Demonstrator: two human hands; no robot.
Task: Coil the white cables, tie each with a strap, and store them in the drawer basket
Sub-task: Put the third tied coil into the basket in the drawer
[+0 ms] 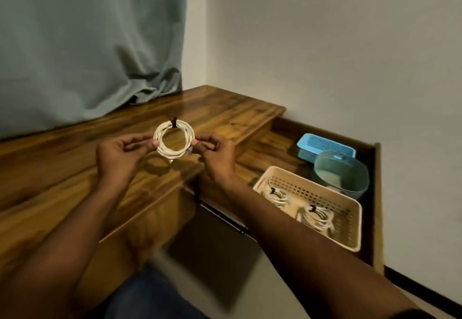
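Observation:
A white cable coil [185,135] hangs in the air above the wooden desk [75,163]. A dark strap [173,122] is tied around its far side. My left hand [120,157] pinches the coil's left edge. My right hand [216,155] pinches its right edge, where a plug end shows. Down to the right, a beige perforated basket [350,241] sits in the open drawer [376,193]. Two tied white coils lie inside it, one [277,197] at the near-left end and one [318,217] toward the middle.
A blue slotted tray [325,143] and a translucent teal tub [342,173] stand at the back of the drawer. A grey-green curtain [87,43] hangs behind the desk. White walls close the corner. My knee in jeans [150,298] shows at the bottom.

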